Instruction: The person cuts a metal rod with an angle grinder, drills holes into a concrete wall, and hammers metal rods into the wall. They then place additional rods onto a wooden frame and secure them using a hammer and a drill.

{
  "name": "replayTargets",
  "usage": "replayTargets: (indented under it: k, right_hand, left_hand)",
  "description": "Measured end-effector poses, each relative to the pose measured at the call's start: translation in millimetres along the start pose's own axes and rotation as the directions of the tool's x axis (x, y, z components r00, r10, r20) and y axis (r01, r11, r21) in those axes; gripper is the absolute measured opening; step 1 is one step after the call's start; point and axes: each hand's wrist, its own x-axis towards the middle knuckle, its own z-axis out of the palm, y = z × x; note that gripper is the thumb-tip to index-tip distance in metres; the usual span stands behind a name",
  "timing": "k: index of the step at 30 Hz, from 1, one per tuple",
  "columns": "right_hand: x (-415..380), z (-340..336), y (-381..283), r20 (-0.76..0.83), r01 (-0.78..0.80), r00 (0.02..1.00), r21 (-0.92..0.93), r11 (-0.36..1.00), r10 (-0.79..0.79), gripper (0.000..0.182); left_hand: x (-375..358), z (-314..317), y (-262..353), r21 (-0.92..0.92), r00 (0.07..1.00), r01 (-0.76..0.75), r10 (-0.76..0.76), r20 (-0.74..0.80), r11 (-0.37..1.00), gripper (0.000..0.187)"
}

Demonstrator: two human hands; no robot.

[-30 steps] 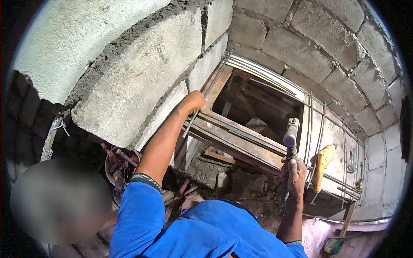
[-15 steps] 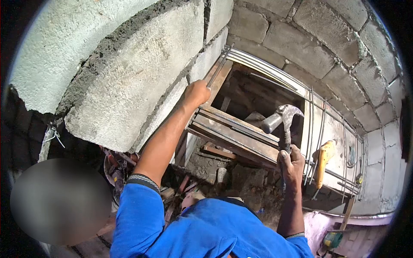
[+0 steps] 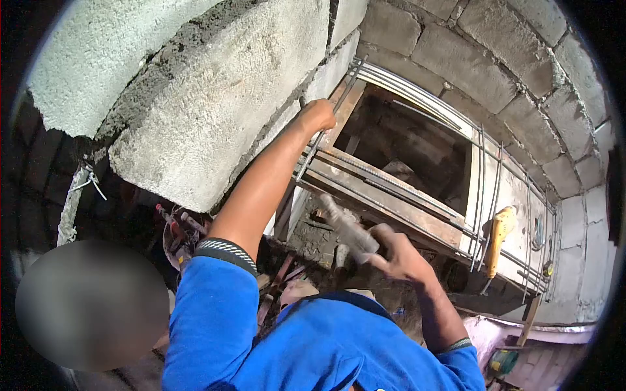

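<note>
The person's left hand (image 3: 317,116), above the centre of the frame, is closed around a thin steel rod (image 3: 309,159), which slants from the upper middle down to a lower end left of centre. Near that lower end the rod crosses a group of long steel bars (image 3: 404,189) running from the centre toward the lower right, above a wooden plank. The right hand (image 3: 401,253), right of centre and lower down, is clenched on a hammer (image 3: 352,231); motion blurs the tool, its grey head shows to the left of the fingers, and how exactly they wrap the handle cannot be told. A dark opening (image 3: 404,143) lies beyond the bars, bordered at right by a pale panel (image 3: 518,199). A yellow power tool (image 3: 500,241) leans at the panel's near edge, just beside upright rods, while a loop of wire (image 3: 538,233) lies farther right. A rough block wall (image 3: 215,117) fills the upper left, and another block wall (image 3: 469,72) curves across the upper right. Blue sleeves (image 3: 215,306) cover the upper arms along the bottom. A green container (image 3: 503,360) sits at lower right.
</note>
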Motion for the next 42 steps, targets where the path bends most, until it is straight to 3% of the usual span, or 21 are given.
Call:
replayTargets:
  k: [1, 3, 4, 6, 8, 11, 12, 13, 15, 17, 19, 20, 23, 25, 27, 28, 29, 31, 34, 39, 42]
  right_hand:
    - [4.0, -2.5, -11.8, 0.225, -0.155, 0.962, -0.021, 0.988, 0.155, 0.044]
    - [5.5, 14.1, -14.0, 0.235, -0.127, 0.952, -0.274, 0.953, 0.195, 0.043]
    - [3.4, 28.5, 5.4, 0.157, 0.068, 0.987, -0.286, 0.956, -0.024, 0.043]
    - [6.1, 38.0, 10.9, 0.194, 0.138, 0.978, -0.299, 0.944, -0.082, 0.048]
    - [10.7, 45.8, 7.6, 0.284, 0.266, 0.941, -0.294, 0.918, -0.182, 0.063]
    - [20.0, 50.5, -10.3, 0.411, 0.282, 0.904, -0.375, 0.883, -0.114, 0.062]
    - [23.5, 63.1, 5.2, 0.253, 0.313, 0.938, -0.318, 0.895, -0.238, 0.043]
    - [31.1, 65.6, 11.4, 0.252, 0.312, 0.938, -0.315, 0.896, -0.238, 0.043]
    - [54.2, 63.2, 19.4, 0.042, 0.129, 0.992, -0.367, 0.921, -0.122, 0.045]
    - [65.3, 66.4, 27.1, 0.037, 0.124, 0.992, -0.369, 0.921, -0.119, 0.044]
    - [57.6, 81.0, 29.0, 0.062, 0.269, 0.962, -0.405, 0.874, -0.267, 0.055]
    - [49.5, 76.0, 5.3, 0.182, 0.165, 0.979, -0.427, 0.889, -0.094, 0.054]
    - [33.7, 85.9, -7.4, 0.338, 0.323, 0.922, -0.404, 0.856, -0.188, 0.052]
    - [40.3, 84.3, -2.6, 0.282, 0.338, 0.929, -0.383, 0.86, -0.24, 0.05]
    - [59.8, 80.8, 19.2, -0.024, -0.037, 0.999, -0.314, 0.949, 0.031, 0.041]
    - [59.5, 81.2, 27.9, 0.017, -0.055, 0.998, -0.395, 0.917, 0.067, 0.037]
    - [60.4, 93.7, 34.0, -0.168, 0.183, 0.948, -0.406, 0.895, -0.27, 0.032]
    - [46.1, 97.5, 40.8, 0.059, 0.069, 0.997, -0.369, 0.927, -0.051, 0.054]
    - [28.8, 97.3, 28.0, 0.187, 0.045, 0.982, -0.383, 0.923, 0.03, 0.053]
    - [14.1, 93.1, 30.2, 0.166, 0.033, 0.986, -0.387, 0.922, 0.035, 0.044]
    - [17.1, 78.4, 4.5, 0.146, 0.052, 0.989, -0.374, 0.926, 0.003, 0.043]
  left_hand:
    - [-2.1, -7.0, 6.4, 0.089, 0.998, 0.0, -0.006, 0.068, 0.996, 0.029]
    - [-7.6, -17.5, 12.9, 0.142, 0.994, 0.018, -0.033, 0.107, 0.99, 0.03]
    - [-10.6, -14.6, 13.3, 0.131, 0.996, 0.034, -0.045, 0.082, 0.991, 0.03]
    - [-5.3, -10.0, 14.2, 0.232, 0.997, 0.013, -0.031, 0.075, 0.973, 0.029]
    - [-4.0, -7.2, 11.7, 0.167, 0.996, 0.058, -0.067, 0.05, 0.984, 0.028]
    - [-3.5, -5.7, 9.6, 0.066, 0.995, 0.091, -0.094, 0.036, 0.994, 0.026]
    - [-3.4, -5.7, 9.6, 0.021, 0.995, 0.09, -0.091, 0.042, 0.996, 0.025]
    - [-2.7, -4.5, 9.6, 0.023, 0.995, 0.09, -0.091, 0.044, 0.996, 0.025]
    - [-2.9, 2.0, 7.8, -0.068, 0.985, 0.17, -0.171, -0.01, 0.983, 0.024]
    - [-5.6, 6.4, 10.4, -0.069, 0.98, 0.189, -0.192, -0.051, 0.98, 0.025]
    - [-6.6, 4.6, 9.9, -0.068, 0.974, 0.205, -0.211, -0.083, 0.976, 0.025]
    - [-7.7, -0.2, 12.1, -0.046, 0.98, 0.194, -0.195, -0.025, 0.98, 0.025]
    - [-1.9, 0.8, 11.1, -0.051, 0.983, 0.182, -0.18, 0.031, 0.982, 0.027]
    - [1.9, 6.8, 6.0, -0.049, 0.985, 0.154, -0.157, -0.075, 0.987, 0.03]
    - [-4.8, 14.4, 8.2, -0.051, 0.977, 0.162, -0.168, -0.134, 0.985, 0.024]
    - [-6.6, 16.0, 9.5, -0.064, 0.975, 0.17, -0.178, -0.131, 0.983, 0.02]
    - [0.0, 13.1, 7.0, -0.075, 0.972, 0.179, -0.188, -0.141, 0.981, 0.017]
    - [23.4, 26.3, -6.2, -0.006, 0.996, 0.069, -0.069, -0.055, 0.998, 0.014]
    - [-11.9, 2.0, 11.5, -0.016, 0.992, 0.099, -0.1, -0.072, 0.995, 0.021]
    - [-29.3, -0.9, 14.9, -0.061, 0.985, 0.154, -0.158, -0.075, 0.986, 0.029]
    - [-7.3, -7.0, 8.6, 0.007, 0.99, 0.091, -0.091, 0.109, 0.996, 0.023]
